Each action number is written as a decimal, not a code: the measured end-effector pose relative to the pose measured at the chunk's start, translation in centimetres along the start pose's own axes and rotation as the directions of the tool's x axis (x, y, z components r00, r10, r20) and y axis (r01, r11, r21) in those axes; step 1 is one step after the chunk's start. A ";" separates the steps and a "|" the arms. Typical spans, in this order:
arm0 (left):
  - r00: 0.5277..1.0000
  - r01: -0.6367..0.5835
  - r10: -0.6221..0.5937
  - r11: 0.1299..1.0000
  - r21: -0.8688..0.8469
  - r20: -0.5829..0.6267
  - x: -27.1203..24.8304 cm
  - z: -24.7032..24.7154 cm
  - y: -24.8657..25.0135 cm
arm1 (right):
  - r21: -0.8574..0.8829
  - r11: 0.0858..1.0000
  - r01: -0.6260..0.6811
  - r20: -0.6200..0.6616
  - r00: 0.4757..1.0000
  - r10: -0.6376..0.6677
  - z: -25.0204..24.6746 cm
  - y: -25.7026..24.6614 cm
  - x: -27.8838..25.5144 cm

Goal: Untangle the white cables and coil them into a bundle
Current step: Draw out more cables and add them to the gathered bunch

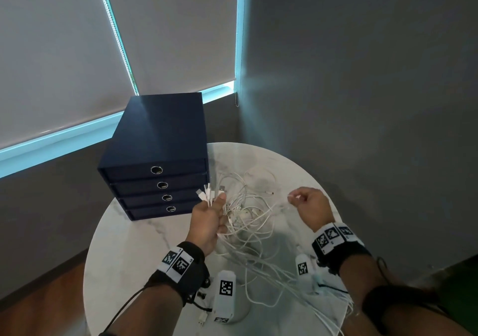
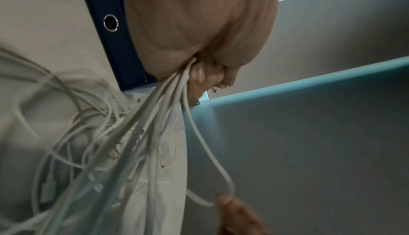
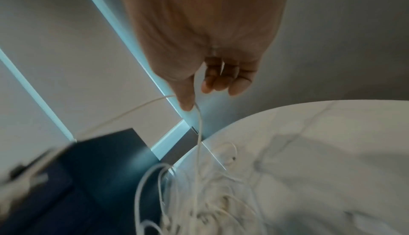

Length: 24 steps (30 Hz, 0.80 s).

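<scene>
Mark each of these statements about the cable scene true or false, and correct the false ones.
1. The left hand grips several white cables with their plug ends sticking up past the fingers. True.
2. The right hand is empty. False: it pinches a single thin cable between thumb and finger.
3. The cables are already coiled into a neat bundle. False: they lie in a loose tangle on the round marble table.
4. A dark blue drawer unit with four drawers stands on the table. True.
5. The drawer unit's top drawer is pulled open. False: all four drawers are shut.
</scene>
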<state>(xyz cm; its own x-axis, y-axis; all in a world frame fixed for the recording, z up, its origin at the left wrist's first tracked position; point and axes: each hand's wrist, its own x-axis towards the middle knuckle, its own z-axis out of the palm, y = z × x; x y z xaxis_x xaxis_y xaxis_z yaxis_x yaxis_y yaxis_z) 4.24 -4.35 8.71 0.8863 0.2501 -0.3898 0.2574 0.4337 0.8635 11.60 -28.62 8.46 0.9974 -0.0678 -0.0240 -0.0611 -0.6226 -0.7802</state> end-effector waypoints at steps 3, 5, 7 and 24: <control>0.999 0.003 -0.006 0.998 0.065 0.039 -0.7 0.0 -0.5 | 0.514 0.853 -0.091 0.053 0.996 0.075 -0.3 -3.1 0.2; 0.999 -0.002 -0.002 0.997 0.079 0.050 -0.9 0.1 -0.5 | 0.727 0.674 -0.127 0.120 0.991 0.058 -0.5 -5.7 -0.3; 0.998 -0.032 0.028 0.997 0.077 0.050 -0.9 0.3 -0.4 | 0.760 0.639 -0.119 0.159 0.987 -0.004 -0.3 -7.6 -1.1; 0.975 -0.162 0.145 0.983 0.090 0.170 -0.5 -1.1 -0.6 | 0.680 0.732 0.053 -0.080 0.997 0.003 -0.4 -8.0 -0.6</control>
<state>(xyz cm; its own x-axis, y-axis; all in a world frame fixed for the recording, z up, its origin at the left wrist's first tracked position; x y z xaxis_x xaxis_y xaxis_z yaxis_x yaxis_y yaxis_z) 3.22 -3.74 8.04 0.9666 0.1600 -0.2003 0.1439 0.3078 0.9405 11.51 -23.95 14.97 0.9910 -0.1319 0.0240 0.0335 0.0710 -0.9969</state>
